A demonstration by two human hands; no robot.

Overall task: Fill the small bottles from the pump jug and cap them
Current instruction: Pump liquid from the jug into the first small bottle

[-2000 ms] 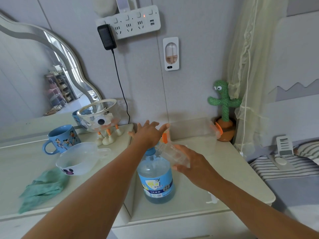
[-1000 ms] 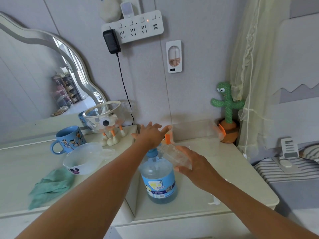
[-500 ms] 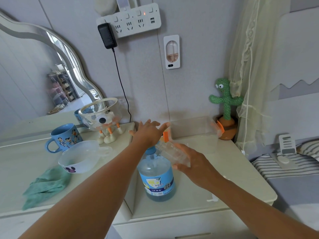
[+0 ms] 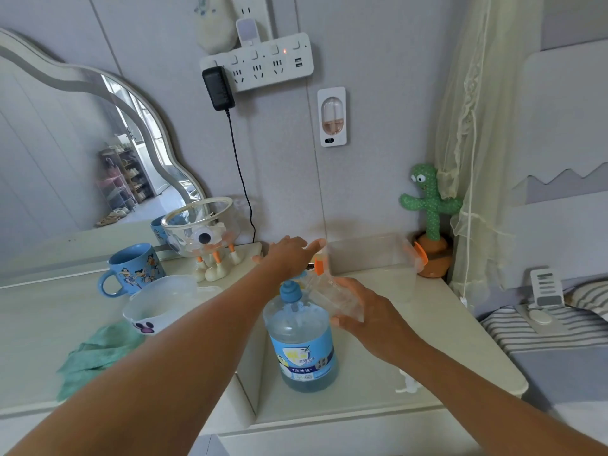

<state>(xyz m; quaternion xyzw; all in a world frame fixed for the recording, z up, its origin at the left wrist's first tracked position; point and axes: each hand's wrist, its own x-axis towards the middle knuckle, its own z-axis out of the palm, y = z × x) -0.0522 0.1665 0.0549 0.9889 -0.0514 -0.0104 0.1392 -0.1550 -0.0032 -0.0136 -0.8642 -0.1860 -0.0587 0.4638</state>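
A clear pump jug [image 4: 304, 343] with a blue label and blue liquid at its bottom stands near the cabinet's front. My left hand [image 4: 288, 256] lies flat on top of its blue pump head, fingers straight, pressing it. My right hand [image 4: 365, 312] grips a small clear bottle [image 4: 329, 292], tilted, with its mouth up against the pump spout beside an orange part [image 4: 318, 265]. The spout itself is hidden under my left hand.
A clear lidded box with orange clasps [image 4: 371, 255] sits behind the jug, a cactus toy [image 4: 429, 222] at the back right. On the left counter are a blue mug [image 4: 133, 269], a white bowl [image 4: 158, 312], a green cloth [image 4: 95, 352] and a glass bowl on a duck stand [image 4: 200, 232].
Both hands stay on the pump head and the small bottle throughout. Only my head has shifted a little, so the view moves slightly.
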